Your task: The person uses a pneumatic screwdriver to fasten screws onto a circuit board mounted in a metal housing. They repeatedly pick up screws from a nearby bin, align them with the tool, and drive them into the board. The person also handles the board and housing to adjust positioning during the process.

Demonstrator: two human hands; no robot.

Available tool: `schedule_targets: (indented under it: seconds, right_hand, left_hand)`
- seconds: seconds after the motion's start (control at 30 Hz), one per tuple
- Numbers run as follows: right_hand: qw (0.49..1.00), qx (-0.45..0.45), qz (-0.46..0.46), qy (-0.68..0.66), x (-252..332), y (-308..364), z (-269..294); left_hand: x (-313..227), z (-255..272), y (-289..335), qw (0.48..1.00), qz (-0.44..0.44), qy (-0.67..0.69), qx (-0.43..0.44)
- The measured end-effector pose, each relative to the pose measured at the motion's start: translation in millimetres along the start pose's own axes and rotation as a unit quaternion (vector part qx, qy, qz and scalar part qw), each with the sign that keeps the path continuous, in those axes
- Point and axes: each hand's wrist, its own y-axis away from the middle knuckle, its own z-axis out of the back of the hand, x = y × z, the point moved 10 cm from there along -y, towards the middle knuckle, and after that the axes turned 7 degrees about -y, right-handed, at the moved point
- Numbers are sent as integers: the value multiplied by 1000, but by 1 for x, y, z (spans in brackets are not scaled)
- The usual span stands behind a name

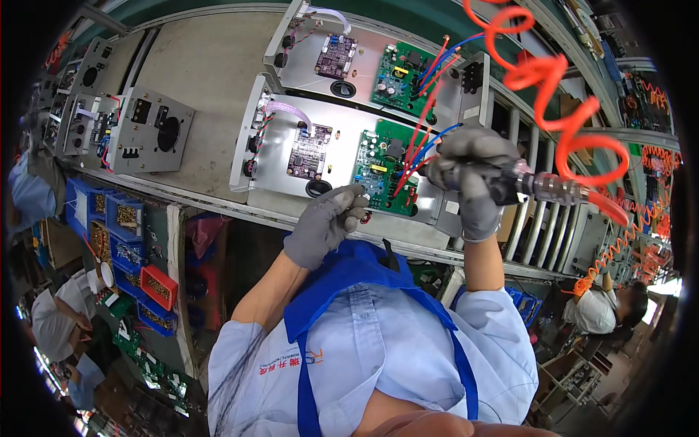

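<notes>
My right hand (475, 171), in a grey glove, is wrapped round an air screwdriver (542, 186) with a metal body. The tool lies across the right end of the nearer metal chassis panel (346, 146); its tip is hidden by my fingers. My left hand (324, 226), gloved too, is at the panel's front edge, thumb and fingers drawn together. Whatever they pinch, if anything, is too small to make out. Between the hands lies a green circuit board (384, 166) with red and blue wires (421, 156). Left of it sits a small purple board (311, 151).
A second, similar chassis panel (371, 62) lies just behind. A red coiled air hose (550, 87) hangs over the right side. Finished-looking metal units (149, 131) stand at left, above blue screw bins (124, 215). Rollers (542, 226) run at right. Other people (604, 309) sit nearby.
</notes>
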Motion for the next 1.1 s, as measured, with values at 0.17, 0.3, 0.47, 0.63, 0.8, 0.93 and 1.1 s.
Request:
schedule_targets:
  seconds: [0.17,0.3,0.47,0.63,0.8,0.93,1.1]
  right_hand:
    - [986,156,-54,3,-18,-15,-25]
    - [991,115,-57,-47,-23,-9,-10]
    - [990,66,-116,-46,-22,-7,-7]
    - [996,30,-85,-27,17,0,-11]
    - [992,109,-5,-56,36,22,-30]
    - [995,98,-29,-1,16,40,-27]
    - [982,172,68,30,27,42,-42]
  left_hand:
    - [-1,-8,3,1000,-4,-11,3]
    - [2,-6,6,1000,-22,-7,12]
    - [8,-9,11,999,-24,-11,24]
    - [3,-11,22,998,-55,-27,19]
    - [10,-1,24,999,-43,13,-3]
    - [15,-4,22,999,-35,23,11]
    - [20,2,23,999,-36,31,20]
